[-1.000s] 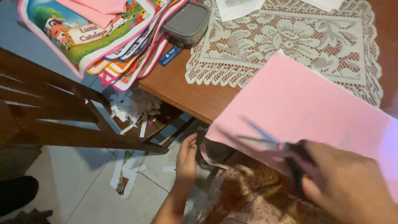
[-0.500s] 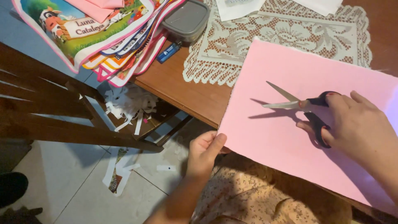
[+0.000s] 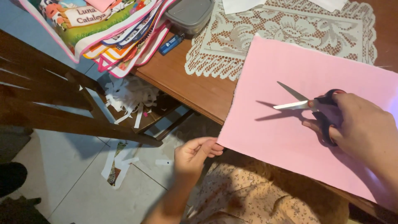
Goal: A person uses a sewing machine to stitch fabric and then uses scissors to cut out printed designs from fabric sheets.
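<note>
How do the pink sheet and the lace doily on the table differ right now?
The pink sheet is plain and solid; the lace doily is cream with an openwork flower pattern. The pink sheet juts past the table edge, pinched at its lower corner by the left hand, while the doily lies flat, untouched. The right hand holds open scissors over the sheet, which partly covers the doily. Both are thin, flat and roughly rectangular.

One head camera looks steeply down, close over the table [image 3: 195, 83] edge.
</note>
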